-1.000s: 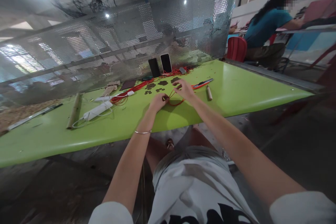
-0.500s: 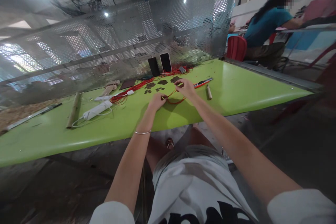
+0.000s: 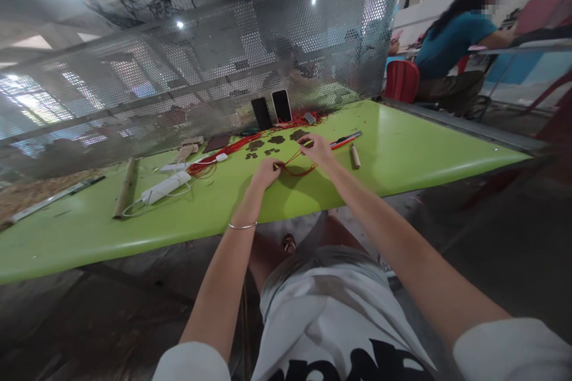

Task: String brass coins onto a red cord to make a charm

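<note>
Above the near part of the green table, a red cord runs between my two hands, one stretch pulled straight and another hanging in a loop. My left hand is closed, pinching one end of the cord; a small dark spot shows at its fingertips, too small to name. My right hand pinches the cord between thumb and fingertips, a little higher and farther right. Just beyond my hands lie several groups of dark coin-like discs. A bundle of red cords stretches to the left behind them.
Two phones, a dark one and a white-edged one, lean at the back. Right of my hands lie a wooden-handled tool and pens. Leftward are a power strip and a tube. A person sits at right.
Almost nothing differs. Both hands keep their pinch on the red cord in nearly the same place, and the view has shifted very slightly.
</note>
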{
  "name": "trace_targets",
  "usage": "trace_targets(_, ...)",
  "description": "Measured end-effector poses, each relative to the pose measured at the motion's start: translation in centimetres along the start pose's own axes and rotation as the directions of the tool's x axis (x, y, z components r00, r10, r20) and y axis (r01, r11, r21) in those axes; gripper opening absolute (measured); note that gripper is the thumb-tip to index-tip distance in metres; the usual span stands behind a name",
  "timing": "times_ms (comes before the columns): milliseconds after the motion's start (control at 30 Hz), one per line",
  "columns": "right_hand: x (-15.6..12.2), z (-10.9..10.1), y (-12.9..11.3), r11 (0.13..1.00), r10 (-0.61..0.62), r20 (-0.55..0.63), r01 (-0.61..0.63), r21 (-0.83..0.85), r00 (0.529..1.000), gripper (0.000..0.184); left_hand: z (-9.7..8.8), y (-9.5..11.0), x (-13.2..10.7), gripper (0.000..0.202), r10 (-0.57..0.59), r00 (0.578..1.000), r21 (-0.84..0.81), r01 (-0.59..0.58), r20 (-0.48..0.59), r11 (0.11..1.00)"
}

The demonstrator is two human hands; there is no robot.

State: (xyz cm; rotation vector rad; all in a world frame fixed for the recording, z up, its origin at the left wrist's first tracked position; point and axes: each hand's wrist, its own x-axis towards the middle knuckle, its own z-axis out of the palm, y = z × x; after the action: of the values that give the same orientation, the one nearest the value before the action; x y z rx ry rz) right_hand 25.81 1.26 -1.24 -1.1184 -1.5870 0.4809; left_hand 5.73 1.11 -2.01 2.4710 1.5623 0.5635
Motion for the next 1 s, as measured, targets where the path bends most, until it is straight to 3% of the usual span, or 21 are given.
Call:
trace_targets(300, 0.2, -0.2, 0.0, 1.0, 0.015, 0.002, -0.015, 0.007, 1.0, 0.009, -0.2, 0.7, -0.3, 0.023, 0.031, 0.999, -0.017, -0.032, -0.03, 0.999)
trace_targets(500, -0.1, -0.2, -0.4, 0.996, 0.018, 0.011, -0.019, 0.082, 1.0, 0.008, -0.1, 1.3, -0.2, 0.024, 0.055, 0.988, -0.09, -0.068, -0.141, 0.994)
trace_targets(733, -0.2, 0.0, -0.7, 0.982, -0.007, 0.05, -0.002, 0.186, 0.999, 0.012, 0.4, 2.7, 0.4, 0.04, 0.088, 0.959, -0.183, -0.14, -0.27, 0.973)
trace_targets(1000, 0.0, 0.0, -0.6, 0.969, -0.042, 0.063, 0.026, 0.246, 0.997, 0.012, 1.3, 4.9, 1.2, 0.026, 0.075, 0.931, -0.267, -0.178, -0.357, 0.947)
